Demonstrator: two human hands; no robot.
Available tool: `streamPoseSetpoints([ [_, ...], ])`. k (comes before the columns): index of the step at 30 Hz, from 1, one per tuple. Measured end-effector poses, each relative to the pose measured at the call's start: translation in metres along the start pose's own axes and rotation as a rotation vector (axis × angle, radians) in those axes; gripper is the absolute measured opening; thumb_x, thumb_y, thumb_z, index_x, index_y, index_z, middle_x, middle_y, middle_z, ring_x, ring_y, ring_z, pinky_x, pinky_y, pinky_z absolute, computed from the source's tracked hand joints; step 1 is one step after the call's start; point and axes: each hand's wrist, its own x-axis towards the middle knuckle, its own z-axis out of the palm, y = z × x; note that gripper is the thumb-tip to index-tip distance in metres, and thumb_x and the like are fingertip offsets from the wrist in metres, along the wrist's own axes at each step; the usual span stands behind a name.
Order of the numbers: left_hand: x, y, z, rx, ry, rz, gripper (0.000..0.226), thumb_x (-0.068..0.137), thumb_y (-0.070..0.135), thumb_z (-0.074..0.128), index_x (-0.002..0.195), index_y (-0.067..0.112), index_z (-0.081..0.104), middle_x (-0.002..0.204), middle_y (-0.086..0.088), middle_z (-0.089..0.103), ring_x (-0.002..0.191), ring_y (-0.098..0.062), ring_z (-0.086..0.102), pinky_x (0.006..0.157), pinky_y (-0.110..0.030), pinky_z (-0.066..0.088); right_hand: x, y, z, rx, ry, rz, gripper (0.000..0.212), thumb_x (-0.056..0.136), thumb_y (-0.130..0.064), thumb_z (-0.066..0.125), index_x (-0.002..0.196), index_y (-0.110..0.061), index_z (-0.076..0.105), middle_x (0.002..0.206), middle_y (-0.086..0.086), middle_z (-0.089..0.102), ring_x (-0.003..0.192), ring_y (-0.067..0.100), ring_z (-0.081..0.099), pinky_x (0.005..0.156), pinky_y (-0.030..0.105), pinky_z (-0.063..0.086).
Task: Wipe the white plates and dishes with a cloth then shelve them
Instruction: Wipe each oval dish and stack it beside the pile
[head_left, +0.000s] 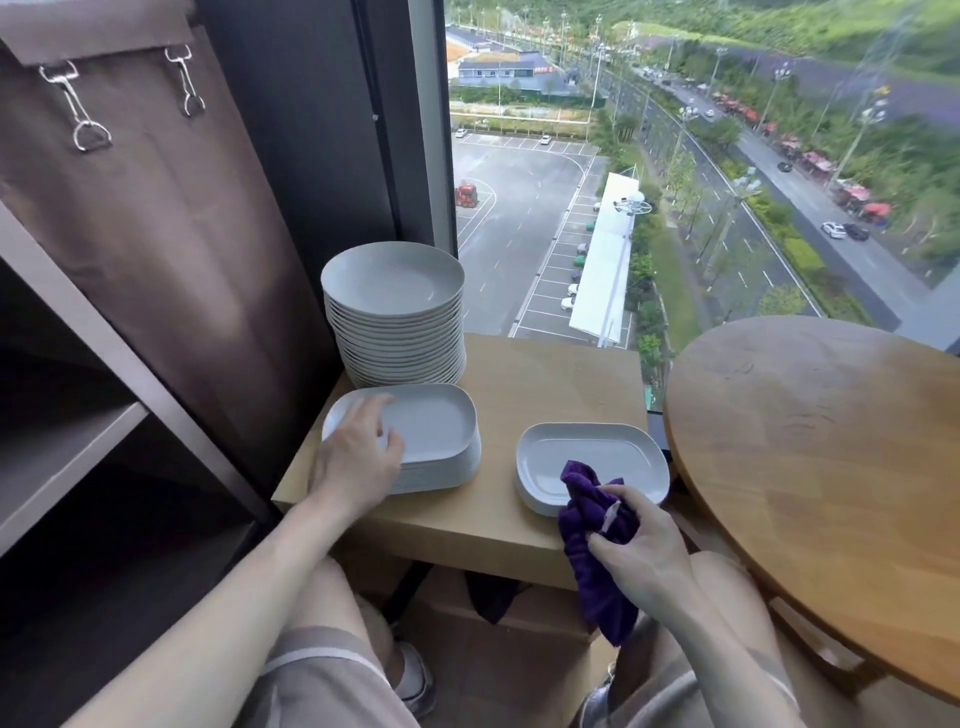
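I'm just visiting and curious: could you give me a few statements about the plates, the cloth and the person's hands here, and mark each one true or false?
1. The right hand grips a purple cloth. True.
2. The left hand rests on the stack of round plates. False: it lies on the top dish of the taller rectangular stack, in front of the round plates.
3. The round stack is the tallest pile on the small wooden table. True.
4. The cloth lies spread flat on the round wooden table. False: it is bunched in the right hand, over the shorter rectangular stack.
5. Dishes already sit on the shelf at the left. False: the visible shelf holds none.
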Motion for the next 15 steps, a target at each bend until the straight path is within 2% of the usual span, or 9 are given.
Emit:
streamPoseSetpoints([
  [2,-0.018,0.029,0.021,-0.071,-0.137,0.170,0.036,0.096,0.018,0.061,0.132,0.020,0.062,0.103,0.008,0.053,0.089,-0.012,0.057,0.085,-0.040,0.054,0.005,-0.004,-0.001,0.000,-0.001,0.000,0.045,0.079,-0.004,0.076,0.110,-0.033,0.065,0.099,-0.009,0.073,0.088,-0.001,0.067,0.070,0.006,0.046],
  [3,-0.026,0.042,0.033,-0.093,-0.229,0.221,0.040,0.095,0.020,0.063,0.135,0.021,0.059,0.108,0.010,0.051,0.093,-0.009,0.058,0.088,-0.038,0.053,0.008,-0.006,-0.002,-0.005,0.005,-0.001,0.045,0.079,-0.004,0.076,0.111,-0.033,0.065,0.099,-0.009,0.073,0.087,-0.003,0.067,0.069,0.006,0.045],
  [5,-0.037,0.061,0.061,-0.115,-0.414,0.245,0.063,0.094,0.030,0.068,0.152,0.022,0.041,0.130,0.010,0.045,0.121,-0.010,0.054,0.106,-0.035,0.047,0.015,-0.009,-0.010,-0.014,0.024,-0.007,0.045,0.078,-0.007,0.077,0.114,-0.033,0.066,0.098,-0.011,0.072,0.088,-0.002,0.067,0.070,0.007,0.045],
  [7,-0.037,0.067,0.091,-0.132,-0.526,0.203,0.097,0.089,0.043,0.076,0.163,0.023,0.016,0.157,0.007,0.028,0.148,-0.011,0.029,0.123,-0.031,0.026,0.020,-0.010,-0.021,-0.021,0.034,-0.009,0.045,0.079,-0.009,0.077,0.116,-0.033,0.065,0.099,-0.012,0.072,0.090,0.002,0.067,0.074,0.015,0.048],
  [8,-0.035,0.069,0.104,-0.141,-0.550,0.169,0.113,0.084,0.050,0.079,0.165,0.024,0.005,0.165,0.008,0.017,0.154,-0.010,0.017,0.126,-0.030,0.017,0.022,-0.010,-0.028,-0.023,0.041,-0.012,0.045,0.079,-0.010,0.077,0.116,-0.034,0.064,0.100,-0.012,0.071,0.092,0.005,0.068,0.077,0.021,0.051],
  [10,-0.028,0.069,0.126,-0.163,-0.558,0.086,0.135,0.072,0.062,0.085,0.165,0.027,-0.006,0.171,0.008,0.007,0.159,-0.012,0.007,0.127,-0.031,0.012,0.027,-0.009,-0.041,-0.041,0.064,-0.025,0.045,0.079,-0.012,0.076,0.114,-0.036,0.062,0.103,-0.010,0.070,0.094,0.009,0.067,0.079,0.026,0.053],
  [12,-0.022,0.070,0.140,-0.209,-0.579,-0.003,0.143,0.066,0.061,0.090,0.164,0.027,-0.008,0.172,0.007,0.007,0.158,-0.013,0.010,0.122,-0.028,0.013,0.034,-0.007,-0.052,-0.072,0.092,-0.038,0.044,0.077,-0.016,0.074,0.113,-0.038,0.061,0.105,-0.009,0.070,0.096,0.012,0.068,0.080,0.028,0.054],
  [15,-0.017,0.069,0.149,-0.253,-0.586,-0.038,0.149,0.059,0.060,0.094,0.164,0.032,-0.007,0.171,0.005,0.015,0.156,-0.017,0.019,0.126,-0.037,0.021,0.046,-0.005,-0.061,-0.139,0.090,-0.033,0.042,0.077,-0.018,0.073,0.110,-0.041,0.060,0.104,-0.008,0.069,0.094,0.014,0.067,0.082,0.039,0.058],
])
